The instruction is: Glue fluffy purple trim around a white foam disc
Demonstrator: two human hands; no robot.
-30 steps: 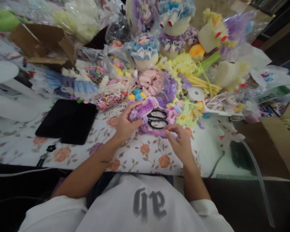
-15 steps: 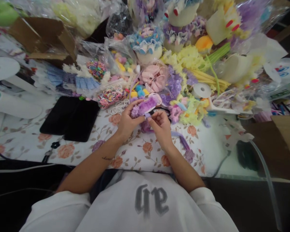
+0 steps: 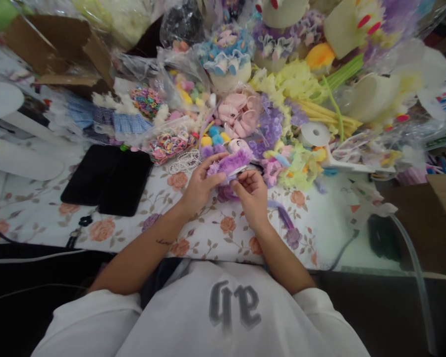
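Observation:
My left hand (image 3: 200,186) is closed around a fluffy purple plush piece (image 3: 236,161), its thumb lying along the near side. Close against it, my right hand (image 3: 251,196) pinches a narrow lilac strip (image 3: 232,175) at the lower edge of the plush; the fingertips partly hide the strip. A small pale doll face (image 3: 238,145) shows just behind the plush. From beneath my right hand a purple band (image 3: 284,215) runs to the right over the flowered tablecloth (image 3: 204,238) and ends in a purple flower-like tuft (image 3: 293,238).
Two black phones or flat panels (image 3: 107,181) lie at the left. Bagged coloured hair ties (image 3: 173,144), white beads (image 3: 186,161) and pink fabric pieces (image 3: 238,114) crowd behind my hands. A white tape roll (image 3: 315,134) stands right, with a glue gun (image 3: 367,206) beyond.
My right hand has shifted slightly right, and the purple plush is turned a little in my left hand. My left thumb now lies further over it. The view has tilted slightly.

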